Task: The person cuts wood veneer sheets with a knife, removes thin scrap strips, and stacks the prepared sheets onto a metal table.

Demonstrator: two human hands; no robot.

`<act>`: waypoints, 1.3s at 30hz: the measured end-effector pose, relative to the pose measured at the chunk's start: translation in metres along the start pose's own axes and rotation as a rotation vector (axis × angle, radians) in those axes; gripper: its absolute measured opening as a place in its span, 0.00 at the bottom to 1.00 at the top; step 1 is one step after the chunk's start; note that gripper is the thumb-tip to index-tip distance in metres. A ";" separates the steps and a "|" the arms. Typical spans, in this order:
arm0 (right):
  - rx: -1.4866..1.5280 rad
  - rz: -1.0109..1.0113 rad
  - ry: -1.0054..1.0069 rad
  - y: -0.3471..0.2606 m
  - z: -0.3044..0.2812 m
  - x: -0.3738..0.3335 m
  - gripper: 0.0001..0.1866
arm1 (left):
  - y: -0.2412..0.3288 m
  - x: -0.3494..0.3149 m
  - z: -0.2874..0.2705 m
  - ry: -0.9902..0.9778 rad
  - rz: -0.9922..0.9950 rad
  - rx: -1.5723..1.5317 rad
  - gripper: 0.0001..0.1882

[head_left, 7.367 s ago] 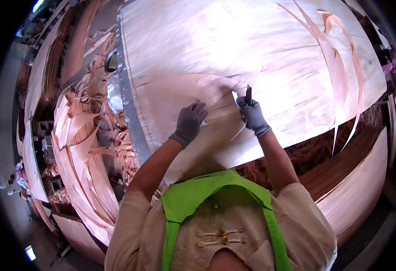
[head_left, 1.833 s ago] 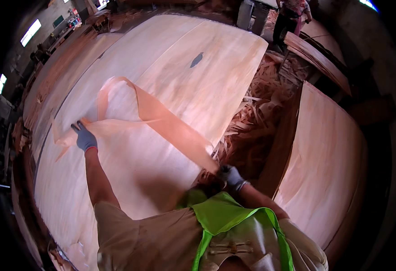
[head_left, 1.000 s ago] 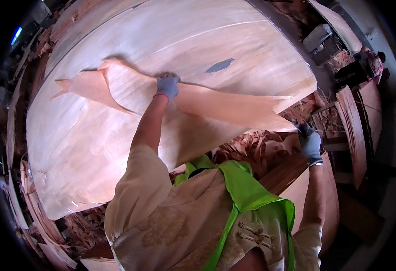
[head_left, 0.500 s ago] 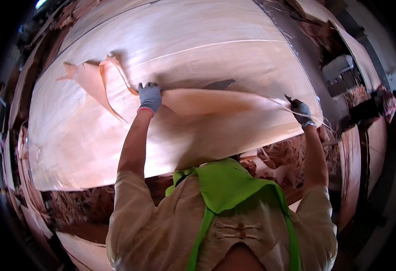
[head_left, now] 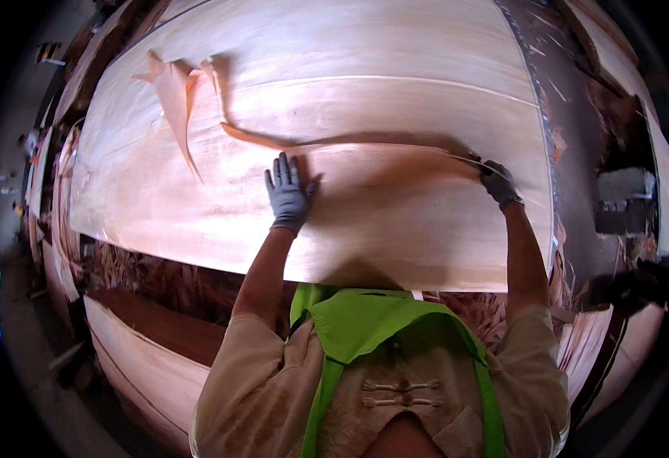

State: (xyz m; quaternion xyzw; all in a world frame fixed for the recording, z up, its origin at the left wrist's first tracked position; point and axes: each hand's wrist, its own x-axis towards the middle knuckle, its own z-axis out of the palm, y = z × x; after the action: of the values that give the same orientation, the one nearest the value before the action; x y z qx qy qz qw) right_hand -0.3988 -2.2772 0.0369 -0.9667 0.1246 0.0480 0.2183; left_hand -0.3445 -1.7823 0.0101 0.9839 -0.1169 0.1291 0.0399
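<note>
A wide, pale sheet of wood veneer (head_left: 395, 221) lies on top of a large stack of veneer sheets (head_left: 365, 69). My left hand (head_left: 287, 195), in a grey glove, presses flat on the sheet with its fingers spread. My right hand (head_left: 498, 182), also gloved, grips the sheet's far right edge, which is lifted a little. A torn, curled strip of veneer (head_left: 178, 99) trails off to the upper left of the sheet.
A dark metal rail (head_left: 540, 114) runs along the right side of the stack. Lower stacks of veneer (head_left: 144, 359) sit at the lower left, and more sheets stand at the right (head_left: 601, 343). Veneer scraps (head_left: 144, 278) lie under the table edge.
The sheet has come down flatter onto the stack. My left hand has opened and now presses flat on it. My right hand still holds the right edge.
</note>
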 end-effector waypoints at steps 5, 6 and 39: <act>0.422 0.090 -0.294 0.023 -0.011 0.009 0.09 | 0.049 0.005 0.004 -0.046 0.207 -0.107 0.32; 0.465 0.120 -0.344 0.022 -0.017 0.007 0.08 | 0.050 0.004 0.004 -0.064 0.198 -0.093 0.31; 0.136 0.161 -0.143 0.026 -0.011 0.063 0.10 | -0.013 0.023 0.026 0.024 0.243 0.045 0.22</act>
State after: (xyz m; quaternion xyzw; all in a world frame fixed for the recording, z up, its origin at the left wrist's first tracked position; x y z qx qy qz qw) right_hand -0.3444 -2.3190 0.0269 -0.9307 0.1886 0.1257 0.2871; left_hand -0.3136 -1.7773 -0.0098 0.9616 -0.2318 0.1471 0.0033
